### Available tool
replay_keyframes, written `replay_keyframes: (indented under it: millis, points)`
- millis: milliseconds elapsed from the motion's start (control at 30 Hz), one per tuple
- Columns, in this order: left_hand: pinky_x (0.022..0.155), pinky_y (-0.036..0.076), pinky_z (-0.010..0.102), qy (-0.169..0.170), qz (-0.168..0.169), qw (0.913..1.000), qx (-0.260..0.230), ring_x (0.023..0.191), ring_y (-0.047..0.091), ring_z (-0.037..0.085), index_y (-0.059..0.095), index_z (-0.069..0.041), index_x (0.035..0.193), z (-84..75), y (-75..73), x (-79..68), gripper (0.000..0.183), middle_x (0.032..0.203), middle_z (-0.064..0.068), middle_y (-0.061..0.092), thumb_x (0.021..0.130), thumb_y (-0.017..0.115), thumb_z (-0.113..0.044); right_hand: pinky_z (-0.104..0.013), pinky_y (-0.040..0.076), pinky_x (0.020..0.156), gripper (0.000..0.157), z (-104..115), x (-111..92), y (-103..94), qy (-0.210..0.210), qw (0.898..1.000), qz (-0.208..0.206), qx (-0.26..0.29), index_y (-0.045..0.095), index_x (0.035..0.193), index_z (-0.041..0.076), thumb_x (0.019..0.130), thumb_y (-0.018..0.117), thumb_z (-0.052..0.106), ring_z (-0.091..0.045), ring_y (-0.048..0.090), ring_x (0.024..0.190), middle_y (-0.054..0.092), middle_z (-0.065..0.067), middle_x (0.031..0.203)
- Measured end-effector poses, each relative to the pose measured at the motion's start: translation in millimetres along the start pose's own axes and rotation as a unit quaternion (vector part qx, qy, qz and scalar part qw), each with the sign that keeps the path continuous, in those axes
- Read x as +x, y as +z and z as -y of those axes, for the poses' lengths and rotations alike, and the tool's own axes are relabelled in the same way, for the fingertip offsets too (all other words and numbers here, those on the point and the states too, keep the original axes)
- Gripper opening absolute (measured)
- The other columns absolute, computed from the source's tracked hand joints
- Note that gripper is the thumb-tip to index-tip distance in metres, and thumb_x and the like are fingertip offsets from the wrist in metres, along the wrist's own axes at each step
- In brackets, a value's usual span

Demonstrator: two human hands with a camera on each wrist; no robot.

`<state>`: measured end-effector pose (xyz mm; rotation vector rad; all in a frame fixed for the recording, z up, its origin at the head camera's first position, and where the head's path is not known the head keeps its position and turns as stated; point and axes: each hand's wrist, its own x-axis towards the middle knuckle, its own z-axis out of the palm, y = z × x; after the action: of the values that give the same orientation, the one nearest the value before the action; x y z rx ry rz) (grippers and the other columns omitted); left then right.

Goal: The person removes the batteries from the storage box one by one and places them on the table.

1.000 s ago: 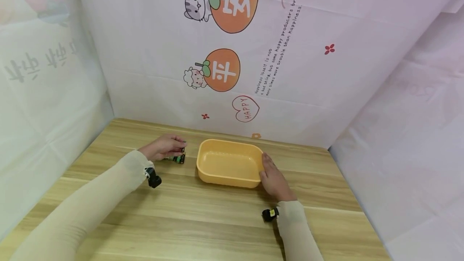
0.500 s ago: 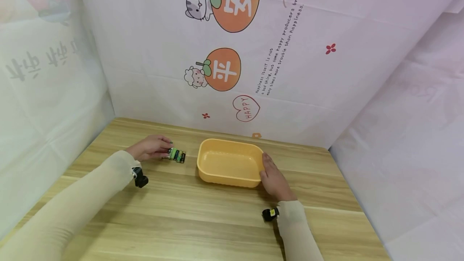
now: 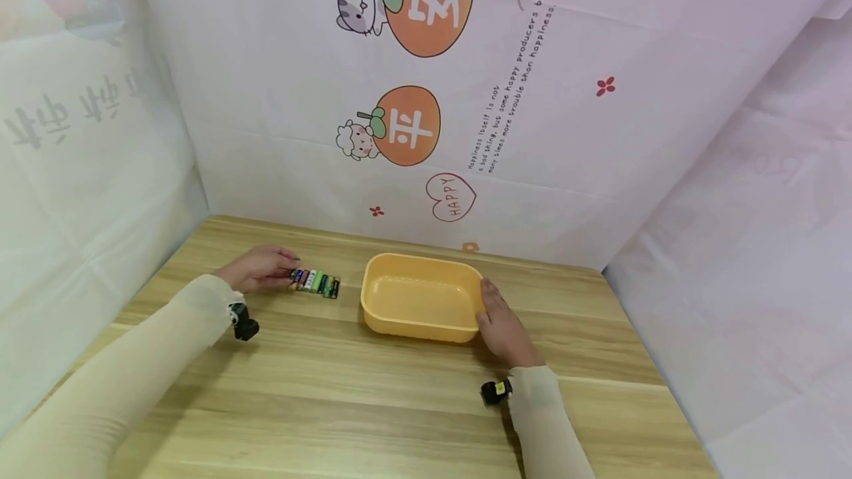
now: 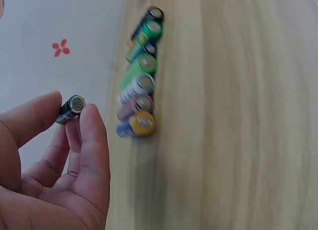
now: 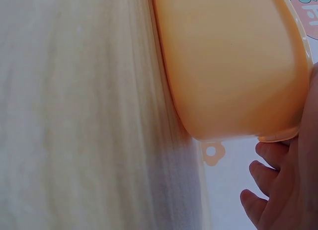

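In the left wrist view my left hand (image 4: 69,160) pinches a small dark battery (image 4: 72,108) between thumb and fingertips. Beside it, a row of several batteries (image 4: 141,71) in green, white, pink, blue and other colours lies side by side on the table. In the head view, that hand (image 3: 262,268) is at the row's left end. A yellow plastic basin (image 3: 422,294) with nothing in it stands to the right of the row. My right hand (image 3: 502,324) holds the basin's right end, with fingers (image 5: 263,175) under its rim in the right wrist view.
The wood-grain table (image 3: 373,405) meets a white printed sheet (image 3: 532,94) at the back, and similar sheets hang on both sides. A black wrist camera (image 3: 245,322) sits on the left sleeve, another camera (image 3: 495,392) on the right.
My left hand has moved left, away from the basin and along the batteries, so more of the row shows. The right hand and the basin have stayed in place.
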<state>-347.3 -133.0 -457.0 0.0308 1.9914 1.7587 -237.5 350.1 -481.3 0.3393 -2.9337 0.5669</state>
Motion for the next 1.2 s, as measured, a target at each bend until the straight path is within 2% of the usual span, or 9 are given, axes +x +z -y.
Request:
replay_keyframes:
  millis: [167,400,533,767,933,1100,1200]
  points:
    - [0.086,0.055,0.034,-0.009,-0.016,0.9998,0.008,0.087,0.063,0.018,0.039,0.011,0.136,6.0,-5.9,2.2,0.045,0.117,0.02,0.057,0.098,0.057,-0.007,-0.048,0.019,0.116,0.057,0.1,0.8,-0.4,-0.004,1.0,-0.003,0.007,0.016,0.153,-0.003,0.101,0.034,0.013,-0.032,0.016,0.145,0.018,-0.017,0.159]
    - [0.086,0.055,0.034,-0.021,-0.022,0.9995,0.0,0.086,0.063,0.016,0.039,0.009,0.137,17.5,-8.3,8.1,0.047,0.104,0.01,0.063,0.098,0.059,-0.01,-0.048,0.019,0.116,0.058,-1.4,1.8,0.5,-0.001,1.0,-0.002,0.006,0.015,0.153,-0.001,0.101,0.035,0.014,-0.031,0.016,0.145,0.018,-0.016,0.159]
    - [0.085,0.056,0.033,-0.021,-0.025,0.9994,0.008,0.086,0.063,0.016,0.039,0.008,0.137,20.2,-8.0,10.2,0.047,0.105,0.009,0.062,0.098,0.058,-0.011,-0.048,0.019,0.116,0.058,-2.4,2.3,1.4,0.004,1.0,0.001,0.004,0.014,0.154,0.0,0.101,0.033,0.015,-0.031,0.015,0.145,0.017,-0.014,0.16]
    - [0.081,0.056,0.032,-0.016,-0.048,0.9961,0.073,0.092,0.061,0.017,0.045,0.008,0.135,19.6,-7.6,13.7,0.045,0.114,0.01,0.061,0.096,0.06,-0.01,-0.046,0.018,0.117,0.057,-2.0,1.7,0.7,0.005,1.0,0.001,0.008,0.015,0.154,0.0,0.102,0.033,0.015,-0.028,0.013,0.146,0.016,-0.013,0.16]
    - [0.076,0.057,0.032,-0.008,-0.065,0.9924,0.104,0.09,0.061,0.019,0.053,0.009,0.126,18.6,-5.9,16.4,0.038,0.109,0.011,0.062,0.093,0.064,-0.007,-0.047,0.018,0.117,0.058,-0.6,2.1,-0.3,0.005,1.0,0.0,0.008,0.015,0.153,-0.001,0.101,0.034,0.014,-0.03,0.015,0.145,0.017,-0.016,0.159]
    - [0.073,0.057,0.033,0.01,-0.076,0.9859,0.149,0.091,0.061,0.022,0.056,0.013,0.123,13.7,-2.2,12.8,0.036,0.112,0.018,0.062,0.092,0.064,-0.004,-0.046,0.018,0.117,0.057,-1.3,2.2,0.1,0.006,1.0,0.002,0.009,0.014,0.154,0.0,0.101,0.033,0.014,-0.029,0.014,0.146,0.016,-0.015,0.16]
    - [0.073,0.058,0.033,0.012,-0.08,0.9844,0.156,0.09,0.062,0.023,0.057,0.014,0.121,13.4,-1.4,11.7,0.034,0.111,0.02,0.062,0.092,0.064,-0.003,-0.047,0.018,0.117,0.057,-1.6,2.2,0.6,0.002,1.0,0.001,0.007,0.015,0.153,-0.001,0.101,0.033,0.014,-0.03,0.015,0.145,0.017,-0.016,0.159]
